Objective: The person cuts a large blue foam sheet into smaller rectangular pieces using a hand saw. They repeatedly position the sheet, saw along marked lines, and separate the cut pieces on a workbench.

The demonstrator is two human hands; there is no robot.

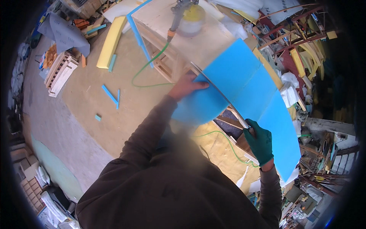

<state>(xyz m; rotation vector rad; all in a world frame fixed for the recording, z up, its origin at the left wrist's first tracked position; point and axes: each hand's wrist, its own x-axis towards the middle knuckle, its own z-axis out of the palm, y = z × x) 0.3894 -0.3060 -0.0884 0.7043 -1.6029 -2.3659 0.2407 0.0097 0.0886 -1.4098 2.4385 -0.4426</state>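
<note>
A large blue foam sheet (248, 82) lies over a wooden frame (228, 120). Across it runs the long thin blade of a knife (217, 89), and my right hand (260, 142), in a dark green glove, is closed round its light handle. Left of the blade is a section of blue foam (202, 105), which dips toward me. My bare left hand (187, 86) grips this section at its far left edge, thumb on top; its other fingers are partly hidden. Blur in the lower middle covers some of the foam near my chest.
On the wooden tabletop (217, 38) stands a spray gun (185, 19) with a pale and yellow cup and a green hose (146, 66). Blue offcuts (110, 95) and a yellow foam strip (111, 42) lie on the floor at left. Scrap (305, 65) is heaped at right.
</note>
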